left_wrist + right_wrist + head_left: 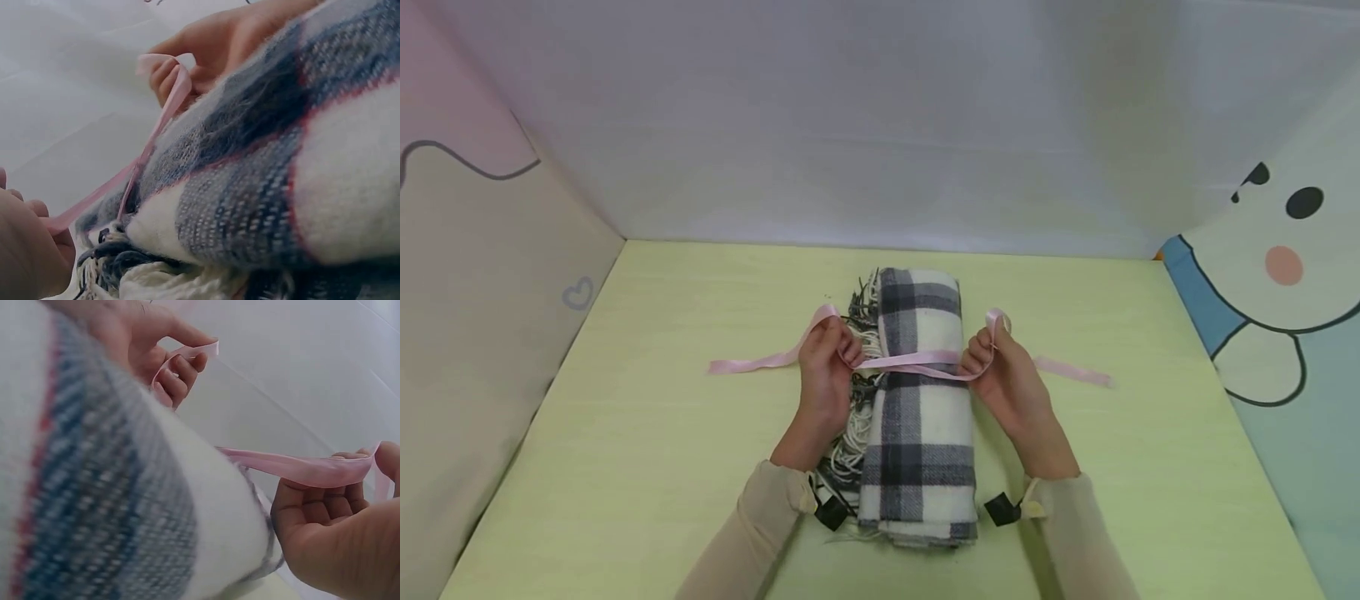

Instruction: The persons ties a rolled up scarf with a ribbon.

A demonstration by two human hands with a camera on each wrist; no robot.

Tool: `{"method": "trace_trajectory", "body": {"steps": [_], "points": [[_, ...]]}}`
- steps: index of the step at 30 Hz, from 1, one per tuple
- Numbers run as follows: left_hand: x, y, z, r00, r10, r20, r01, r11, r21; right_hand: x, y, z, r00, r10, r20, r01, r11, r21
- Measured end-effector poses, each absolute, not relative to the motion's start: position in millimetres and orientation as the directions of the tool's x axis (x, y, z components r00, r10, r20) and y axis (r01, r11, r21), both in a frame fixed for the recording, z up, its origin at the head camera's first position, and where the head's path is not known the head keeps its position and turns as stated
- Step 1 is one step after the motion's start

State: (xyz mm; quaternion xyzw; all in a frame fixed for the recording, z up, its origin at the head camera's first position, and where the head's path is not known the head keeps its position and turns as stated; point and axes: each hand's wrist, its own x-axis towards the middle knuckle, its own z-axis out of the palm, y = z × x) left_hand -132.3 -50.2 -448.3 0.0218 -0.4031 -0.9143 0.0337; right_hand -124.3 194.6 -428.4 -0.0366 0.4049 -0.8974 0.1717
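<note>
A folded plaid scarf (925, 417) in white, grey and black lies lengthwise on the table, its fringe along the left side. Around its middle runs a pink ribbon (910, 361), whose strands cross over the top. At the scarf's left side, my left hand (829, 367) pinches one part of the ribbon, with a loose tail trailing left. On the other side my right hand (1009, 375) pinches the other part between thumb and curled fingers, and a tail shows beyond it. The right wrist view shows the ribbon lying over the curled fingers of the right hand (337, 531).
The pale yellow table (700, 308) is bounded by a white back wall (880, 167) and side panels. A cartoon figure (1285, 242) decorates the right panel. Small black devices (1002, 508) hang at both sleeve cuffs.
</note>
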Motion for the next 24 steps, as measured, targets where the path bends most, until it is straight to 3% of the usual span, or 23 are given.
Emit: {"method": "trace_trajectory", "body": {"steps": [10,24], "points": [[-129.5,-42.8,-441.7,-0.982,-0.184,0.031,0.11,-0.433,0.895,-135.3,192.6,-410.0,-0.883,-0.444,-0.155,0.372,-0.457,-0.808],[-127.2,-29.3,-432.9,-0.97,-0.222,0.103,0.147,-0.188,0.971,-144.7,174.3,-395.3,-0.846,-0.468,-0.256,0.428,-0.307,-0.85]]}}
